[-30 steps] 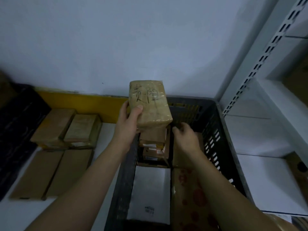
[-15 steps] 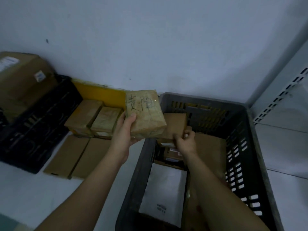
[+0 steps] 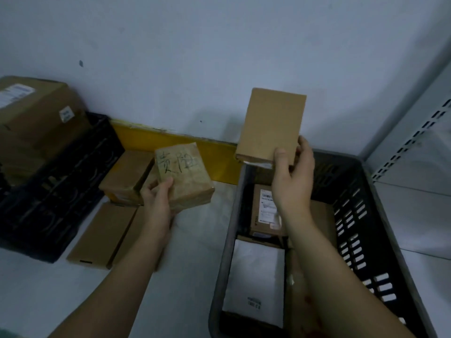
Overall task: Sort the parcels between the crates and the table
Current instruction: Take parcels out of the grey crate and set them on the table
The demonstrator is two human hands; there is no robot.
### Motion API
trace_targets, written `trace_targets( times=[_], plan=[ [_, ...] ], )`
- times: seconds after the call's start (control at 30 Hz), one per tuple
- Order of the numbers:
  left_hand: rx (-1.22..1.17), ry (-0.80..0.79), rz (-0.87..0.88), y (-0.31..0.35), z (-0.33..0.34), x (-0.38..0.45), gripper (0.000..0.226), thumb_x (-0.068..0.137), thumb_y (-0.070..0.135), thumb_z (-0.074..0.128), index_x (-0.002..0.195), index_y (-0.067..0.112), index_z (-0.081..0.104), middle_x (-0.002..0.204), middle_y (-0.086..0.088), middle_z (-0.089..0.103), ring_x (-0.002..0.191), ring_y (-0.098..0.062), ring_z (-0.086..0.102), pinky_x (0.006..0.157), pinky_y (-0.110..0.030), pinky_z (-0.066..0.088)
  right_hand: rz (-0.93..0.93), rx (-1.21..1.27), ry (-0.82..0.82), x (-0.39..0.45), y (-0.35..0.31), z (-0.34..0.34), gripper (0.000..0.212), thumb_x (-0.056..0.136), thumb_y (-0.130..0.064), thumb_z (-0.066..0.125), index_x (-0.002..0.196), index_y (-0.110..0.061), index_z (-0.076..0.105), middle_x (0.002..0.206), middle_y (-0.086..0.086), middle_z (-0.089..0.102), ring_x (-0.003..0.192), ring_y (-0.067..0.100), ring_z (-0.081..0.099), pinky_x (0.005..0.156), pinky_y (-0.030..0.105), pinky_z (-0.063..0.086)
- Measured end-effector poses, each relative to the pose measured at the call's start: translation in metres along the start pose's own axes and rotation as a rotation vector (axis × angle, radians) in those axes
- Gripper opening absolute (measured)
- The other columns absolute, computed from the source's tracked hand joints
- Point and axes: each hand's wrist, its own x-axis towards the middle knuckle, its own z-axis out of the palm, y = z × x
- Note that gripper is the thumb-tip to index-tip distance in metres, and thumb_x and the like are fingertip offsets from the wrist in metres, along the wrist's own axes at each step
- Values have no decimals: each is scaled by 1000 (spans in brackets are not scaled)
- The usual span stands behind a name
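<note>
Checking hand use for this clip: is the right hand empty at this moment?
No, the right hand grips a plain brown box by its lower edge, lifted above the grey crate.

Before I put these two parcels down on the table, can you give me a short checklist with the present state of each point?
1. Left hand grips the taped parcel: ok.
2. Right hand grips the plain brown box: ok.
3. Brown box lifted above the grey crate rim: ok.
4. Free white table surface beside the flat boxes: ok.
5. Label on the brown box readable: cannot tell.
</note>
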Motion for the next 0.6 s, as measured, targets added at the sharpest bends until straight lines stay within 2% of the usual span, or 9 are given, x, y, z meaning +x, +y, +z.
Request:
trace_targets(
  times=[0.07, 0.13, 0.2, 0.3, 0.4, 0.5, 0.6],
  plan=[
    [8, -23, 0, 4, -19, 9, 53, 104, 35, 64, 149, 20, 40, 134, -3, 61, 113, -20, 67, 82, -41, 59, -24, -28, -64, -14, -12, 25, 64, 111, -47, 55, 166, -25, 33, 159, 1, 41, 137, 5, 47, 114, 30, 43],
    [26, -54, -9, 11, -44, 19, 51, 105, 34, 62, 149, 19, 40, 133, -2, 60, 114, -20, 66, 93, -48, 59, -27, -82, -134, -27, -18, 54, 64, 111, -48, 53, 168, -28, 31, 162, -1, 37, 128, -5, 42, 112, 28, 41],
    [55, -74, -14, 20, -72, 31, 53, 105, 35, 60, 152, 20, 40, 132, 0, 61, 114, -21, 66, 100, -53, 57, -12, -163, -196, -38, -17, 88, 63, 111, -49, 51, 168, -29, 30, 164, 0, 33, 120, -6, 40, 107, 27, 39],
    [55, -76, -69, 31, -110, 53, 61, 101, 41, 64, 155, 26, 40, 134, -2, 64, 117, -24, 68, 103, -58, 57, 45, -268, -251, -49, -1, 140, 64, 112, -47, 49, 169, -28, 28, 164, 6, 31, 121, 10, 45, 108, 33, 39],
    [80, -96, -106, 32, -135, 72, 62, 99, 44, 67, 153, 29, 41, 137, -2, 64, 118, -25, 68, 102, -57, 58, 194, -346, -291, -58, 28, 176, 64, 114, -46, 43, 171, -28, 21, 169, 5, 26, 136, 29, 52, 108, 37, 40],
    [122, -136, -133, 28, -150, 85, 58, 100, 45, 67, 151, 30, 43, 136, 0, 65, 117, -23, 69, 102, -54, 58, 289, -433, -312, -67, 60, 196, 63, 116, -46, 37, 173, -31, 14, 171, 7, 23, 139, 36, 51, 109, 42, 44],
    [144, -153, -170, 21, -156, 98, 63, 97, 48, 70, 152, 30, 44, 135, 1, 66, 117, -23, 71, 102, -55, 59, 347, -530, -346, -68, 88, 213, 61, 117, -46, 33, 173, -37, 10, 170, 11, 22, 132, 39, 54, 103, 43, 47]
  ],
)
